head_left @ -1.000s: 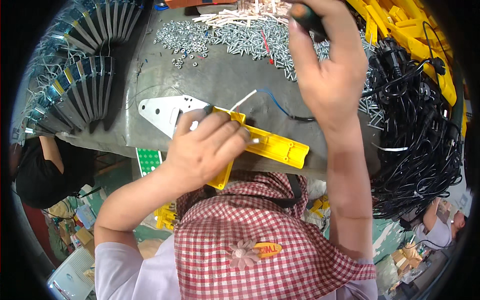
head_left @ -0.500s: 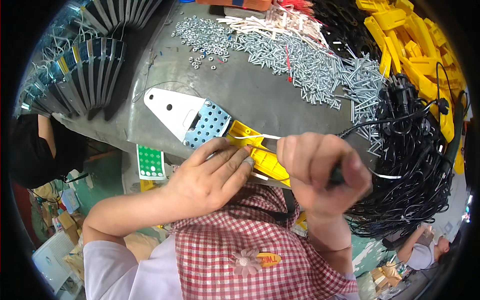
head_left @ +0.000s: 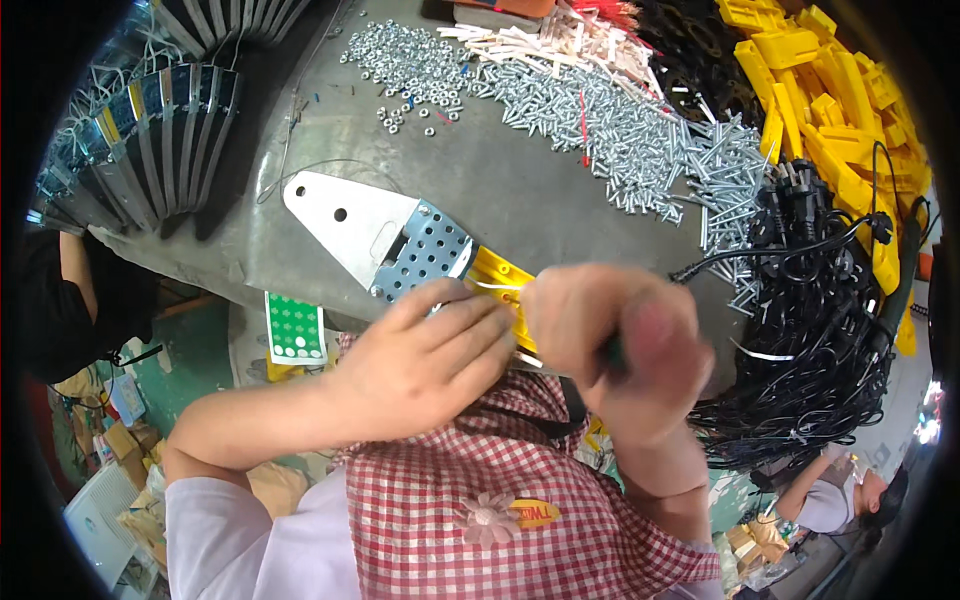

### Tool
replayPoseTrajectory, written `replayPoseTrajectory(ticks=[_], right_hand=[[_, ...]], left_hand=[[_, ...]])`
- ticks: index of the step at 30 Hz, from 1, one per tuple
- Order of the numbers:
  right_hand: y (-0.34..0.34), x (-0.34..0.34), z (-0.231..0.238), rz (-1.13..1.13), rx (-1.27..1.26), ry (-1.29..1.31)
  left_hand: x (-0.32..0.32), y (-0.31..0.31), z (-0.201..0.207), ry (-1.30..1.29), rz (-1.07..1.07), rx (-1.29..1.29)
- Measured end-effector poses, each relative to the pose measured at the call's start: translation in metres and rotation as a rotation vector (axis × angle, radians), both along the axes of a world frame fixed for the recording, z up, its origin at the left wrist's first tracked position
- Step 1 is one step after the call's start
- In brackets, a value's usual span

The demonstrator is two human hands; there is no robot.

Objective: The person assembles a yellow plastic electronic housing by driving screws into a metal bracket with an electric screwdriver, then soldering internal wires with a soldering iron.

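My left hand (head_left: 430,365) is closed over a yellow plastic handle shell (head_left: 493,268), its fingers bent and pressed together. From the shell's far left end a metal piece reaches away, with a perforated bluish plate (head_left: 430,255) and a flat tapering silver plate (head_left: 345,222) with holes. Close on the right, my right hand (head_left: 620,345) is a fist, smeared by motion, around a screwdriver. Its dark handle barely shows within the fist, and the tip is hidden. A white wire (head_left: 500,287) runs between the hands over the shell.
Nuts (head_left: 400,65), screws (head_left: 610,140) and pale strips (head_left: 560,45) lie heaped along the table's far side. Yellow shells (head_left: 840,90) and black plugged cords (head_left: 810,330) pile up at right. Black-and-metal parts (head_left: 160,140) stand far left. Other people are at both sides.
My right fist has moved left, nearer to my left hand, and covers more of the yellow shell. The perforated plate has shifted slightly right. The screwdriver's shaft, visible before, is now hidden.
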State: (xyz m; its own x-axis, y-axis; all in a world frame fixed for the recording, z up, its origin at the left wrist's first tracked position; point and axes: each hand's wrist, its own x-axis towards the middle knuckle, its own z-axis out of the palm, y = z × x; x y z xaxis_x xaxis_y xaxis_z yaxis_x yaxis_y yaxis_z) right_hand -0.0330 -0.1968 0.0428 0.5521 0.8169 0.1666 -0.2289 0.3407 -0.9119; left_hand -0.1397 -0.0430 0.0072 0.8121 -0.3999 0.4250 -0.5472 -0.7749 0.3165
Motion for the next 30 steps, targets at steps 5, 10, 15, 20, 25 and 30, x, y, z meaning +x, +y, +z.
replayPoseTrajectory(ticks=[5, 10, 15, 20, 25, 30], right_hand=[[0.011, -0.02, -0.032, -0.148, 0.021, -0.257], [0.019, 0.042, -0.046, -0.194, 0.101, -0.493], [0.026, 0.083, -0.025, -0.088, 0.058, -0.41], [0.019, 0.077, -0.011, 0.03, -0.012, -0.188], [0.003, 0.053, 0.005, 0.156, -0.044, 0.069], [0.0, 0.115, 0.02, -0.476, 0.02, -0.288]], left_hand=[[0.063, -0.005, 0.078, -0.252, -0.041, -0.987], [0.071, -0.035, 0.05, -0.055, -0.143, -0.717], [0.063, -0.031, 0.06, 0.055, -0.182, -0.685], [0.07, -0.043, 0.048, -0.079, -0.132, -0.795], [0.079, -0.005, 0.024, 0.166, -0.16, -0.938], [0.039, 0.047, 0.007, 0.412, 0.216, -0.056]])
